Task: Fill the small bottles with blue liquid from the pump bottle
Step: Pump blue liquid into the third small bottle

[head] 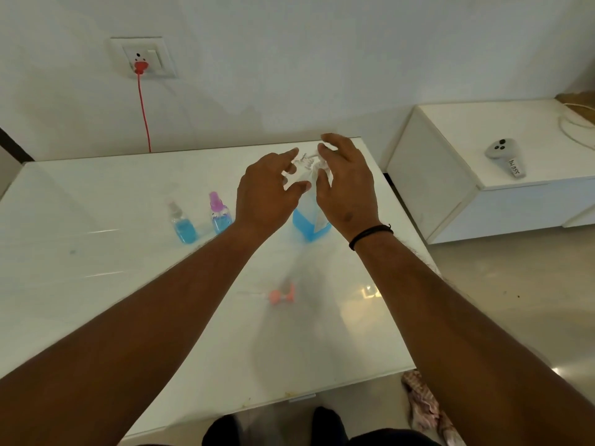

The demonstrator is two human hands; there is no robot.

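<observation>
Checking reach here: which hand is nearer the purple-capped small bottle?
Left. The left hand is just right of the purple-capped bottle; the right hand is farther right, beyond the pump bottle.

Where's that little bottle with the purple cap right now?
The purple-capped bottle stands on the white table, between the clear-capped bottle to its left and the person's left hand.

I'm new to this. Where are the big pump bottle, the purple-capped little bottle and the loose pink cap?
pump bottle (304,225), head view, blue lower body
purple-capped bottle (221,220), head view, blue-filled body
pink cap (281,294), head view, its middle
</observation>
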